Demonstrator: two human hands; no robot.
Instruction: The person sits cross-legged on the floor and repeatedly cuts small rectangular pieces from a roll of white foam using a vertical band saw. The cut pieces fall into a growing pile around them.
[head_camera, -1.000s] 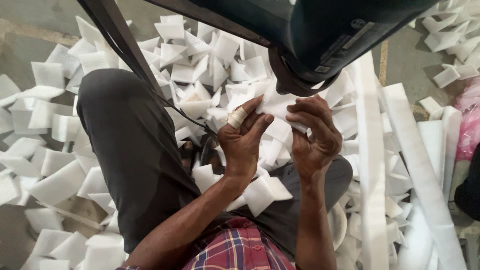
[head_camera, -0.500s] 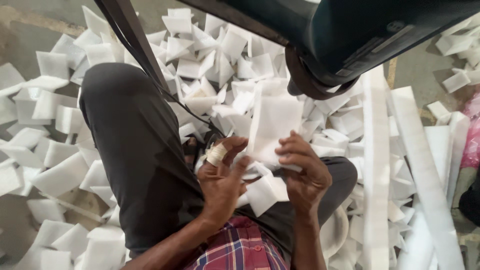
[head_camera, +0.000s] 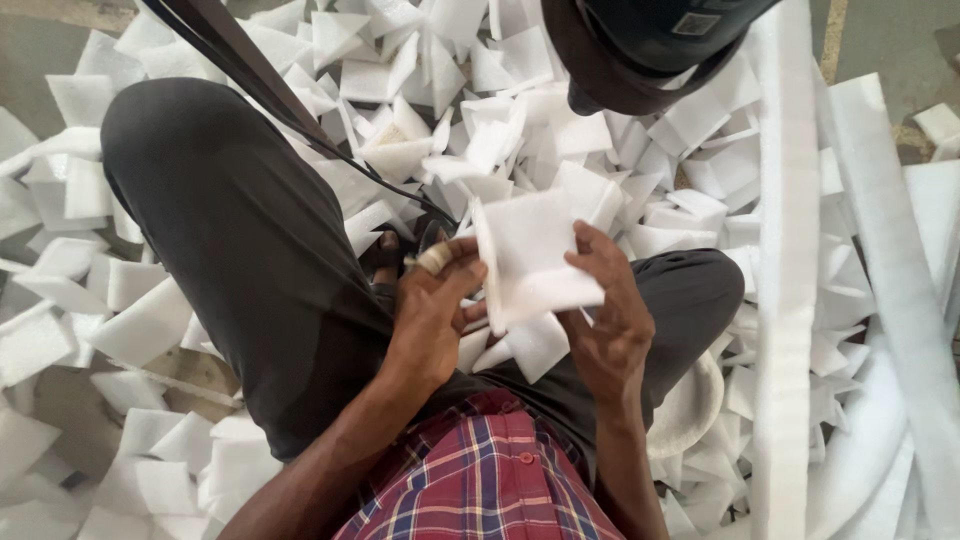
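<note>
Concrete floor (head_camera: 40, 60), grey, littered w/ white foam offcuts (head_camera: 400, 150): squares, triangles, thin & soft-edged. Long foam strips (head_camera: 785, 300) run along the right side. Person sits cross-legged in dark trousers (head_camera: 240, 260) & a red plaid shirt (head_camera: 480, 480). Left hand (head_camera: 430, 310), w/ a taped fingertip, and right hand (head_camera: 610, 310) both pinch a stack of square foam sheets (head_camera: 530, 255), held upright above the lap, approx. between the knees. Change vs. 1 s ago: then the hands were down among the loose pieces; now the stack is raised & squared, edges aligned, i.e. gathered pieces appear to be evened into one bundle. Each grip is closed on the stack: left at its left edge, right at its lower right corner. Foam surface matte, slightly fibrous.
</note>
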